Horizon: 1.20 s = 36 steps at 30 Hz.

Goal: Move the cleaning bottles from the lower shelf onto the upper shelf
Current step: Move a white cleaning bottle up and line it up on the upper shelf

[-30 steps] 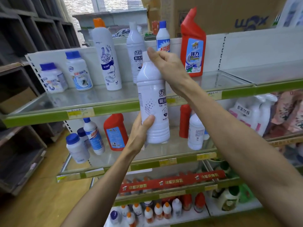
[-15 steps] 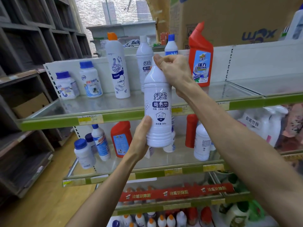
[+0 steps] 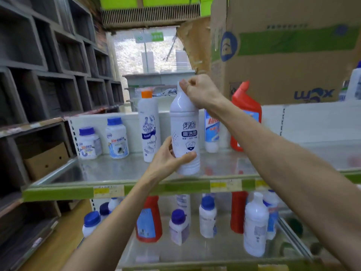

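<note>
Upper shelf (image 3: 121, 169) holds bottles (image 3: 148, 126) (more stand below).

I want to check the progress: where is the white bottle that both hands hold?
In the head view it is near the centre: the white bottle is over the upper shelf, right of the orange-capped bottle.

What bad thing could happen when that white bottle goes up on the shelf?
1. The white bottle is tall and narrow. Set down crooked on the upper shelf, it might tip.
2. The orange-capped bottle stands close beside it, right by the left hand, so a nudge could knock it over.
3. The right hand grips only the top, so if the left hand lets go early, the bottle could swing or slip.
</note>
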Tool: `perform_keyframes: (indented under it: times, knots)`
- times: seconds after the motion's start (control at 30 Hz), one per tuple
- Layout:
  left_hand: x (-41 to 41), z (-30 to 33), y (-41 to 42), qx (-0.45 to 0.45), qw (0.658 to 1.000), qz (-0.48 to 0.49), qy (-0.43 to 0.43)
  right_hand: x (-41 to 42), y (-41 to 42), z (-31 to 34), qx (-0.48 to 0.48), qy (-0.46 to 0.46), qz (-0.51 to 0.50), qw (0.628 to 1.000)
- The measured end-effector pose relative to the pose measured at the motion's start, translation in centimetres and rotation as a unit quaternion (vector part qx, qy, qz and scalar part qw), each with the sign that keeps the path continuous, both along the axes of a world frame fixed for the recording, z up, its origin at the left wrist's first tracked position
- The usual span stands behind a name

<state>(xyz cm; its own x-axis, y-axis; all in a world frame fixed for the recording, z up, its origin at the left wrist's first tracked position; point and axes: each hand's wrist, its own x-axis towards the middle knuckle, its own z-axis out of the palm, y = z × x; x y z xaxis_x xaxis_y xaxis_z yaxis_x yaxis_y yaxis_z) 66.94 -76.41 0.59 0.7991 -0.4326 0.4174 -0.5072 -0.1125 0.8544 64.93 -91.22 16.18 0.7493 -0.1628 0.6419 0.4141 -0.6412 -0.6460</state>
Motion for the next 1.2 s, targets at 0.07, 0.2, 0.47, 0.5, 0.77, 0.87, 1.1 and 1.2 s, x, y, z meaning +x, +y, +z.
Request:
perform_keyframes:
  times: [0.07, 0.2, 0.47, 0.5, 0.77, 0.87, 1.1, 1.2]
  knots:
    - [2.0, 0.2, -0.4, 0.015, 1.0, 0.009, 0.012, 1.5, 0.3, -0.6, -0.002, -0.004, -0.004, 1.0]
    - [5.0, -0.5, -0.9, 0.051, 0.998, 0.034, 0.023, 4.6, -0.2, -2.3, -0.008, 0.002, -0.033, 0.999]
    - [7.1, -0.5, -2.9, 0.046, 0.996, 0.058, 0.039, 8.0, -1.6, -2.5, 0.007, 0.044, -0.033, 0.998]
    - [7.2, -0.6, -3.2, 0.043, 0.997, 0.06, 0.038, 8.4, -1.8, -2.5, 0.003, 0.049, -0.033, 0.998]
    - [7.7, -0.9, -3.4, 0.015, 0.998, 0.025, 0.059, 9.2, -2.3, -2.8, 0.006, 0.044, -0.037, 0.998]
    - [7.5, -1.1, -3.4, 0.012, 0.998, 0.018, 0.062, 9.1, -2.1, -3.1, 0.02, 0.042, -0.051, 0.998]
    - [7.4, -1.0, -3.2, 0.013, 0.997, -0.001, 0.074, 8.6, -1.8, -3.2, 0.01, 0.042, -0.108, 0.993]
    - [7.8, -0.7, -2.8, 0.025, 0.996, -0.024, 0.078, 8.2, -1.8, -3.1, 0.006, 0.043, -0.118, 0.992]
